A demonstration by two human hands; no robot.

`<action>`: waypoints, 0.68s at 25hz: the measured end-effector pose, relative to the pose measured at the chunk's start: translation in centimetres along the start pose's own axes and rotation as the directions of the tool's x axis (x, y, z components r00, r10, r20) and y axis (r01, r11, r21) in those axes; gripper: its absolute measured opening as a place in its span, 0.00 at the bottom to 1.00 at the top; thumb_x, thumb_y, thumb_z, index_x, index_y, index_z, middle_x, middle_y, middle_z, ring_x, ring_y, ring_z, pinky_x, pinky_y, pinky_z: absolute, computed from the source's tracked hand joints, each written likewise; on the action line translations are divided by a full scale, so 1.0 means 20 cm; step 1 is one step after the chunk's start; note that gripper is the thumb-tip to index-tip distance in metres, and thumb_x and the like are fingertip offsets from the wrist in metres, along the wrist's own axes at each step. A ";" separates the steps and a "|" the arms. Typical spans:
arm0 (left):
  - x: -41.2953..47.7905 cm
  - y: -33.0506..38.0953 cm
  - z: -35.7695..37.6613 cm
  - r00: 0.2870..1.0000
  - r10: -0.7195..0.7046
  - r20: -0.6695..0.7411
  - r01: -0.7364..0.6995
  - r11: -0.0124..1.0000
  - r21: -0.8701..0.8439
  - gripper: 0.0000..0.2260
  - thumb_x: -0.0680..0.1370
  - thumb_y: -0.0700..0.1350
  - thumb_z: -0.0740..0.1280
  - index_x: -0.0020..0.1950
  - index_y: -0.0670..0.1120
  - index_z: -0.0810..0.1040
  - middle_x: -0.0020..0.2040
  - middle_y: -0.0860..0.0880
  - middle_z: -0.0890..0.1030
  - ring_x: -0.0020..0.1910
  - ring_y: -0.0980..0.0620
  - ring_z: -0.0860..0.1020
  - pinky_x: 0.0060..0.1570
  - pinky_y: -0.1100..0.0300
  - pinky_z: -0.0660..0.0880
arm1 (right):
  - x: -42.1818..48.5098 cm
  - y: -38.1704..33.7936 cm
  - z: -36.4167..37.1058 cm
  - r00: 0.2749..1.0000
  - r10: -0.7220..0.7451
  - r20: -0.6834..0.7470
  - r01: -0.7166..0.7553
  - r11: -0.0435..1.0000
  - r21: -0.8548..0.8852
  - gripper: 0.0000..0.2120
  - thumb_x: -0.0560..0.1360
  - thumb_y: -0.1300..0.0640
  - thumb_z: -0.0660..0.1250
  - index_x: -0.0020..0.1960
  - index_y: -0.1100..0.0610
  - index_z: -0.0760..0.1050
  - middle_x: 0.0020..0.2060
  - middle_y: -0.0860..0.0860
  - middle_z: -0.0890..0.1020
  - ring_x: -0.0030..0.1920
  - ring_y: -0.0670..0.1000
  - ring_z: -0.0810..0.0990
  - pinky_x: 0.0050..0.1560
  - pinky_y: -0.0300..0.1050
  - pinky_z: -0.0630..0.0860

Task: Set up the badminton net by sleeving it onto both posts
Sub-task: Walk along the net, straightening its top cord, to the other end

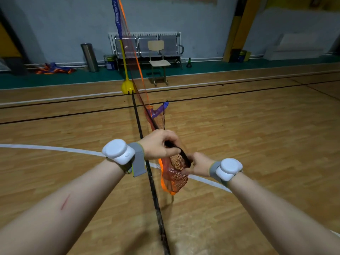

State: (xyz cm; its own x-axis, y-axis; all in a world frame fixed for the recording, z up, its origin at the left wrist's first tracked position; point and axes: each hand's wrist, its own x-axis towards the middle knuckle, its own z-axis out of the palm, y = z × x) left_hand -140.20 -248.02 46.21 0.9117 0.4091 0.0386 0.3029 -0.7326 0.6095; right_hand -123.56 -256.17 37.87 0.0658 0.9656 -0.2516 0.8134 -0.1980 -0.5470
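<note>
A red-orange badminton net (pixel 138 70) with a blue top band runs from a far yellow post (pixel 123 59) on a yellow base (pixel 127 86) down toward me. Its near end is bunched into a red mesh bundle (pixel 175 176) with an orange edge. My left hand (pixel 158 143) grips the net's dark edge strip from above. My right hand (pixel 197 165) pinches the same dark strip just below and to the right. A blue-purple piece of the band (pixel 160 109) hangs loose partway along. No second post is in sight.
A black bar (pixel 147 172) lies along the wooden floor from the yellow base toward me. By the far wall stand a wooden chair (pixel 158 61), a metal bench (pixel 147 45), a steel bin (pixel 89 57), a paint can (pixel 109 62) and a dark cone (pixel 189 62).
</note>
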 end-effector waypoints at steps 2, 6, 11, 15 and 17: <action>-0.11 -0.02 -0.07 0.998 -0.030 -0.054 0.025 0.997 -0.079 0.10 0.73 0.42 0.69 0.35 0.53 0.74 0.38 0.58 0.74 0.39 0.59 0.74 0.46 0.64 0.72 | -0.01 -0.01 0.07 0.999 0.028 0.041 -0.028 1.000 0.004 0.15 0.71 0.59 0.70 0.56 0.59 0.75 0.47 0.55 0.81 0.48 0.52 0.78 0.51 0.46 0.73; -0.32 -0.06 -0.14 0.991 -0.077 -0.111 0.067 0.994 -0.084 0.11 0.73 0.39 0.69 0.33 0.52 0.74 0.37 0.54 0.75 0.40 0.53 0.75 0.47 0.57 0.72 | -0.09 0.02 0.18 0.998 0.070 0.007 -0.068 0.986 -0.151 0.13 0.76 0.60 0.63 0.59 0.62 0.75 0.54 0.58 0.81 0.54 0.55 0.78 0.51 0.45 0.71; -0.48 -0.14 -0.07 0.986 -0.162 -0.028 0.165 0.976 0.144 0.04 0.74 0.42 0.65 0.39 0.48 0.74 0.40 0.50 0.77 0.40 0.50 0.74 0.42 0.59 0.70 | -0.33 -0.05 0.24 0.977 0.108 -0.182 -0.120 0.991 -0.056 0.12 0.79 0.59 0.59 0.50 0.66 0.77 0.41 0.61 0.79 0.41 0.51 0.71 0.36 0.40 0.58; -0.55 -0.19 0.06 0.931 -0.342 0.131 0.251 0.855 0.454 0.15 0.76 0.47 0.62 0.62 0.49 0.74 0.56 0.48 0.77 0.53 0.48 0.77 0.54 0.54 0.75 | -0.57 -0.21 0.25 0.944 0.001 -0.330 -0.021 0.998 -0.057 0.11 0.78 0.57 0.61 0.52 0.61 0.80 0.43 0.54 0.81 0.44 0.48 0.73 0.41 0.37 0.62; -0.57 -0.15 0.14 0.925 -0.340 0.170 0.216 0.838 0.501 0.22 0.76 0.50 0.64 0.70 0.49 0.67 0.67 0.46 0.69 0.62 0.46 0.74 0.61 0.53 0.72 | -0.69 -0.30 0.25 0.945 -0.032 -0.325 0.013 0.998 -0.061 0.11 0.77 0.55 0.62 0.52 0.60 0.80 0.39 0.47 0.78 0.44 0.47 0.73 0.43 0.38 0.64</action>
State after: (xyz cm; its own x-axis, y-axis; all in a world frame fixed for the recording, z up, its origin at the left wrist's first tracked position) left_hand -150.70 -252.06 41.78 0.7873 0.5350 -0.3065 0.5900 -0.7981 0.1222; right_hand -132.36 -269.11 40.62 0.2238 0.9738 0.0396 0.8478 -0.1745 -0.5008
